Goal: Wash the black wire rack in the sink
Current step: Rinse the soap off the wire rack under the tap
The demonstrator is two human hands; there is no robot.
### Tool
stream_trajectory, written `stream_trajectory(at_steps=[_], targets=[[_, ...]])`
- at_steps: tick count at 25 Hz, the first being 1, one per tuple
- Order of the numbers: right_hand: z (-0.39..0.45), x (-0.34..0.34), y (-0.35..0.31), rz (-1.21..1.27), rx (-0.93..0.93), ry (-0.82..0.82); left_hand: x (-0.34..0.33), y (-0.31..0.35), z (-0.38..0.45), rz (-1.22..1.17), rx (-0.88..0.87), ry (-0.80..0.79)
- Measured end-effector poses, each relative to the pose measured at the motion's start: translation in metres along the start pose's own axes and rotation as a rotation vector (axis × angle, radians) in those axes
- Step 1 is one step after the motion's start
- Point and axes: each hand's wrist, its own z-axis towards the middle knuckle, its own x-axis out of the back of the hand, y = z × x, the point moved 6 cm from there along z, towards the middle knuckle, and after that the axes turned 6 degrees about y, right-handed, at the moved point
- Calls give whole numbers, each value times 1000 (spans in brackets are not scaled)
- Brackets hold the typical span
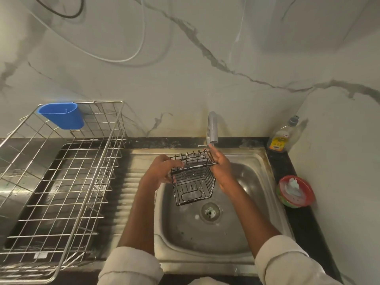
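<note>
At the left end of the counter (304, 219) stands a big steel dish rack (61, 182), and a blue plastic cup (62, 115) hangs on its back left corner. To the right of it comes the ribbed draining board, and then the sink (257, 202).

The left hand (162, 171) holds the black wire rack (193, 182) at its left side; the fingers are curled around the top wires. The rack is in the air over the back left part of the sink bowl, tilted so that its open side looks toward the person. White foam lies along its top edge and some on its bottom. The right hand (222, 167) is at the right side of the rack, just under the tap (212, 128). Its fingers look rather straight and pressed on the wires, with the thumb on the top rim, so it seems to grip the rack too.

I cannot tell if water is running. Behind the sink in the right corner stands a bottle of dish soap (282, 137), and on the right edge a red bowl (296, 191) with something white inside.

I judge that the soaping is done or nearly done, because foam is on the wires. The rinsing is left, and then putting the rack to dry.
</note>
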Motion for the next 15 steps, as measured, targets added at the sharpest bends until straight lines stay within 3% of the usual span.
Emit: stream_trajectory(at_steps=[4,15], targets=[[-3,15,9,28,-47,106,-13,0,-2,-12,-6,62],[-20,84,20,23,-5,173,-82,7,0,-43,-99,-78]])
